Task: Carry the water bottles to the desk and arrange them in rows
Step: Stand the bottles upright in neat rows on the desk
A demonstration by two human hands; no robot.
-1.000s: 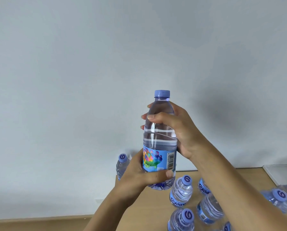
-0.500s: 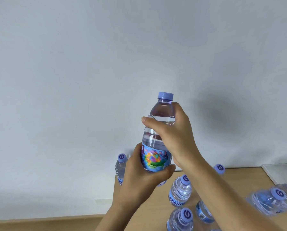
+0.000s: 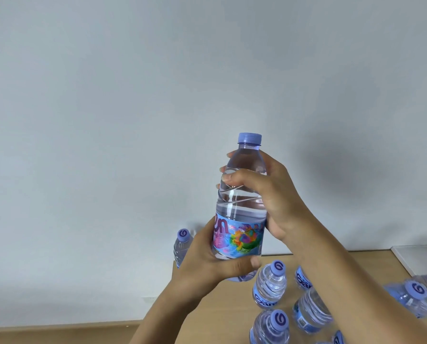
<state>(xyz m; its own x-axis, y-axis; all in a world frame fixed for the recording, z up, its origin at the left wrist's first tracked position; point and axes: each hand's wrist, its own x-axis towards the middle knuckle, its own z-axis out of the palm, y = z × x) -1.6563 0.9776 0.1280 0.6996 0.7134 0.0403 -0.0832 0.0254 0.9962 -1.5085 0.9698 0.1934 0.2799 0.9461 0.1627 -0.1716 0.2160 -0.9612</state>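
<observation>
Both hands share the grip on one water bottle [image 3: 239,212], held upright in the air above the bench [image 3: 222,316]. The left hand [image 3: 207,264] wraps its base below the label; the right hand [image 3: 264,194] clasps its upper body under the cap. Other bottles [image 3: 269,286] stand on the bench beneath.

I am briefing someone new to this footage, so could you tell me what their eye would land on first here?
First, the held water bottle, upright in mid-frame against the pale wall, with a purple cap and a colourful label. The right hand wraps its clear upper part and the left hand grips it at the label and base. Next, the capped bottles standing on the wooden desk at lower right.
</observation>
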